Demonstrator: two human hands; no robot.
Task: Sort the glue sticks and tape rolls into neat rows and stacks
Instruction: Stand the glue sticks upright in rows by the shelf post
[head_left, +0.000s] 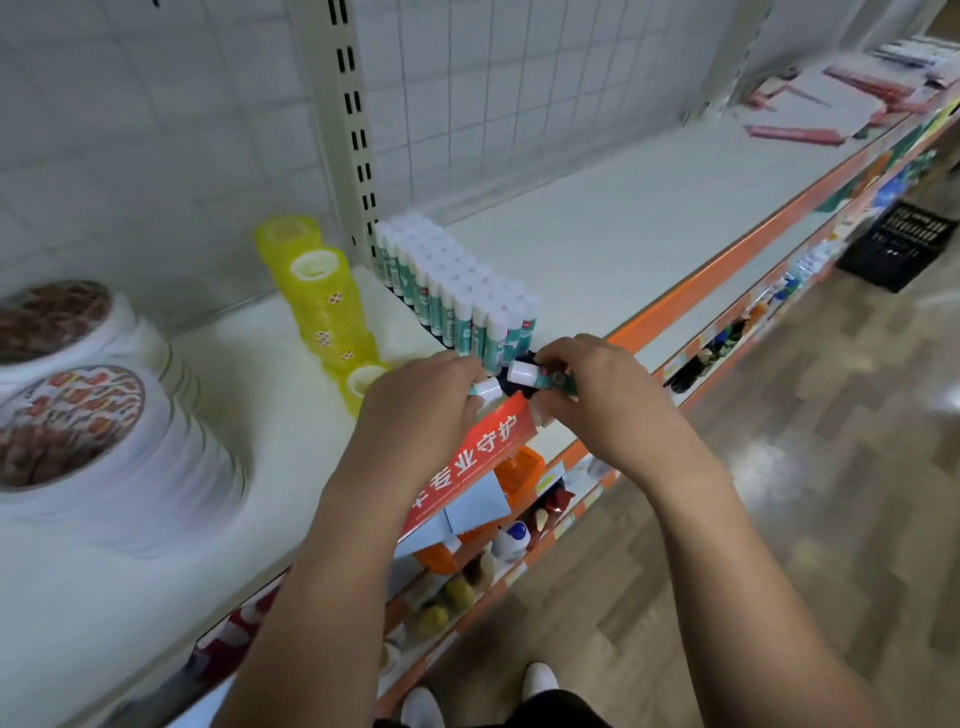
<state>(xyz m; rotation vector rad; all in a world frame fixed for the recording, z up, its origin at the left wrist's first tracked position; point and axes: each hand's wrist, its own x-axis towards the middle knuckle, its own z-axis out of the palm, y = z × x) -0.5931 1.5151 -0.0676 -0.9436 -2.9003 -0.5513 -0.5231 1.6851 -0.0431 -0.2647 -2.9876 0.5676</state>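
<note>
Glue sticks (524, 373) pinched in left hand (421, 400), right hand (592, 389), over white shelf (623, 234); plank floor (779, 519).

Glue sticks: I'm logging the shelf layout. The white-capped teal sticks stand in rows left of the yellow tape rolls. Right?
No: the head view shows the rows of white-capped teal glue sticks standing right of the yellow tape rolls, not left.

A white store shelf (649, 218) with an orange front edge (727, 273) is backed by a white wire-grid panel (493, 78) and a slotted upright (354, 119). Glossy wood-plank flooring (831, 493) reflects overhead light, and a black crate (894, 249) stands on it beside the lower shelves.
</note>
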